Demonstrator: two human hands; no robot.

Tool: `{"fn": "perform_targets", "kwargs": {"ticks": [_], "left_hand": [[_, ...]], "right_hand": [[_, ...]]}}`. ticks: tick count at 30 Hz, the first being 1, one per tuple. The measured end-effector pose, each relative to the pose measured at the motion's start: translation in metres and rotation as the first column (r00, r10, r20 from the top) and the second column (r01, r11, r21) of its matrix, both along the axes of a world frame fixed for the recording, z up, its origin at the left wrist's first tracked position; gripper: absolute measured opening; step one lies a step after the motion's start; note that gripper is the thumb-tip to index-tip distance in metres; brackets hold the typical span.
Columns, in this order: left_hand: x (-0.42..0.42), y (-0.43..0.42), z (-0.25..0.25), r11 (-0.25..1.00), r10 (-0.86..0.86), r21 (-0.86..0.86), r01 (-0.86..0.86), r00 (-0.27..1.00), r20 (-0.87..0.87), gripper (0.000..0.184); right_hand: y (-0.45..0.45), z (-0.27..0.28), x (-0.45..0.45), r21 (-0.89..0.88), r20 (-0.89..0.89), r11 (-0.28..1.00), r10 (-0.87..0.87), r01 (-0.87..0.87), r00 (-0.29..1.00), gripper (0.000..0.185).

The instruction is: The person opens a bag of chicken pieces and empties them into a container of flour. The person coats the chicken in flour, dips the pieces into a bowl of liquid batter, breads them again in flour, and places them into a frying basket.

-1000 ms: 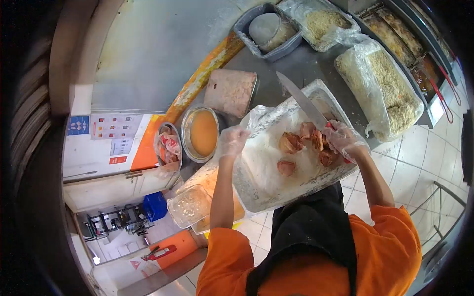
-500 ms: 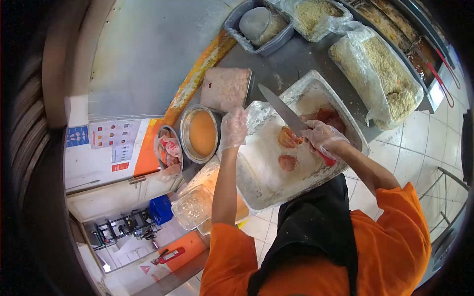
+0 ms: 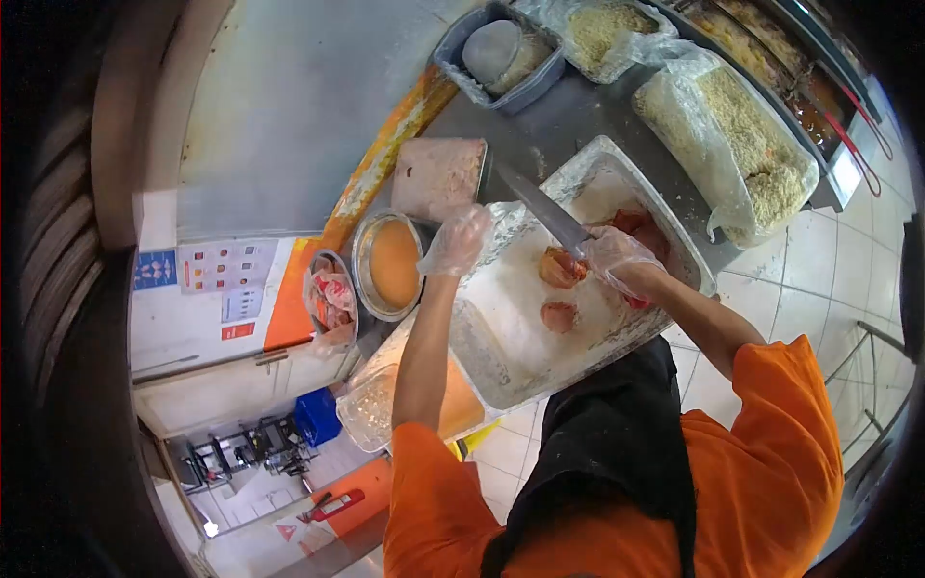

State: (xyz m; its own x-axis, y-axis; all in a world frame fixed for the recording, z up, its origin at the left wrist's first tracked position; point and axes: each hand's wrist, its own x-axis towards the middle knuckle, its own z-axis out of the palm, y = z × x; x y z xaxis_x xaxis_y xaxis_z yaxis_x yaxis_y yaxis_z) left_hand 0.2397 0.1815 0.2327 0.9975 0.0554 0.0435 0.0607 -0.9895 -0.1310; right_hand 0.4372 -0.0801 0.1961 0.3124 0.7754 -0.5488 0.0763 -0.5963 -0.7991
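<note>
Left hand: gloved, (image 3: 458, 241) fingers look partly curled, near the far left corner of the tray (image 3: 493, 385); I cannot tell if it holds something.
Right hand: gloved, (image 3: 621, 260) closed around the handle of the knife (image 3: 549, 210), above the tray.
Knife: its blade crosses the tray's far edge.
Meat pieces: (image 3: 559, 317) in white powder, some near the right edge.
Bowl: (image 3: 361, 258) beyond the tray's left edge.

Meat pieces (image 3: 559, 316) lie in the tray (image 3: 540, 379), right of the bowl (image 3: 362, 270).
</note>
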Motion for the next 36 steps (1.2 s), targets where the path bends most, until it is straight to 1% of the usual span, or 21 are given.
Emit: {"fn": "perform_targets", "kwargs": {"ticks": [2,3,5,7,9,12,14,15,16,17,18,19,20,22,24,25,27,30,31,34,36], "left_hand": [[0.002,-0.011,0.022,0.991,-0.101,0.080,0.104,0.994,-0.045,0.017],[-0.003,-0.011,0.016,1.000,0.015,0.019,-0.014,1.000,-0.024,0.021],[-0.008,-0.001,0.012,0.996,-0.063,0.053,0.066,0.996,-0.061,0.022],[-0.007,-0.001,0.011,0.997,-0.055,0.054,0.060,0.994,-0.092,0.022],[0.001,-0.010,0.023,0.999,0.038,0.028,-0.035,0.992,-0.120,0.022],[-0.001,-0.005,0.016,0.999,-0.015,-0.048,0.014,1.000,-0.012,0.020],[-0.012,0.022,-0.011,0.921,-0.153,0.322,0.218,0.965,-0.214,0.019],[-0.010,0.022,-0.012,0.927,-0.157,0.302,0.224,0.961,-0.229,0.018],[-0.009,0.021,-0.013,0.932,-0.162,0.281,0.229,0.956,-0.244,0.017],[0.004,0.010,0.006,0.990,-0.103,0.074,0.117,0.981,-0.163,0.017],[0.006,0.001,0.018,0.989,-0.022,-0.147,0.007,0.994,-0.105,0.016],[0.002,0.000,0.018,0.991,-0.052,-0.123,0.043,0.996,-0.075,0.016],[0.003,0.002,0.016,0.993,-0.082,-0.091,0.079,0.996,-0.035,0.016],[0.006,0.002,0.017,0.987,-0.101,-0.121,0.106,0.994,0.051,0.017],[0.009,-0.003,0.016,0.959,-0.079,-0.261,0.111,0.988,0.129,0.017],[0.008,-0.003,0.016,0.953,-0.029,-0.297,0.051,0.997,0.077,0.019],[0.003,0.003,0.010,0.954,-0.040,-0.295,0.049,0.999,0.036,0.020],[-0.001,0.010,0.005,0.982,-0.163,-0.091,0.162,0.987,-0.003,0.020],[-0.003,0.012,0.005,0.977,-0.212,0.013,0.212,0.977,-0.022,0.020],[-0.003,0.005,0.015,0.983,-0.184,0.002,0.184,0.982,-0.037,0.021],[0.001,0.000,0.027,0.966,-0.218,0.110,0.234,0.966,-0.138,0.023]], "right_hand": [[-0.003,0.017,-0.002,-0.011,-0.033,1.000,0.006,-0.007,0.999,0.035],[-0.003,0.021,-0.005,-0.013,-0.041,1.000,0.019,-0.020,0.999,0.036],[0.003,0.023,-0.009,0.006,-0.009,0.997,0.076,-0.076,0.997,0.036],[0.008,0.023,-0.016,0.118,0.095,0.966,0.221,-0.231,0.971,0.037],[0.021,0.018,-0.026,0.057,0.011,0.969,0.240,-0.240,0.971,0.037],[0.041,-0.010,-0.047,0.275,-0.084,0.959,0.091,-0.064,0.992,0.038],[0.078,-0.029,-0.057,0.325,-0.046,0.946,0.032,-0.015,0.998,0.035],[0.091,-0.032,-0.062,0.345,-0.031,0.939,-0.001,0.011,1.000,0.033],[0.094,-0.025,-0.064,0.267,-0.145,0.961,-0.036,0.074,0.989,0.033],[0.098,-0.015,-0.061,0.187,-0.247,0.974,-0.076,0.125,0.966,0.032],[0.095,-0.027,-0.071,0.199,-0.224,0.972,-0.082,0.128,0.971,0.032],[0.091,-0.039,-0.080,0.210,-0.201,0.969,-0.087,0.130,0.976,0.033],[0.079,-0.089,-0.107,0.318,-0.035,0.945,-0.068,0.076,0.997,0.034],[0.074,-0.098,-0.116,0.327,0.030,0.944,-0.068,0.054,0.997,0.036],[0.067,-0.025,-0.095,0.123,-0.189,0.983,-0.111,0.136,0.976,0.040],[0.075,-0.002,-0.075,0.062,-0.309,0.992,-0.090,0.114,0.947,0.044],[0.108,-0.006,-0.078,-0.080,-0.363,0.979,-0.204,0.187,0.909,0.043],[0.089,-0.021,-0.088,0.028,-0.336,0.992,-0.107,0.123,0.936,0.042],[0.074,-0.032,-0.096,0.040,-0.258,0.999,0.011,-0.001,0.966,0.041],[0.042,-0.038,-0.129,0.073,-0.281,0.984,-0.135,0.161,0.950,0.042],[0.065,0.017,-0.098,0.022,-0.363,0.977,-0.189,0.211,0.912,0.045]]}}
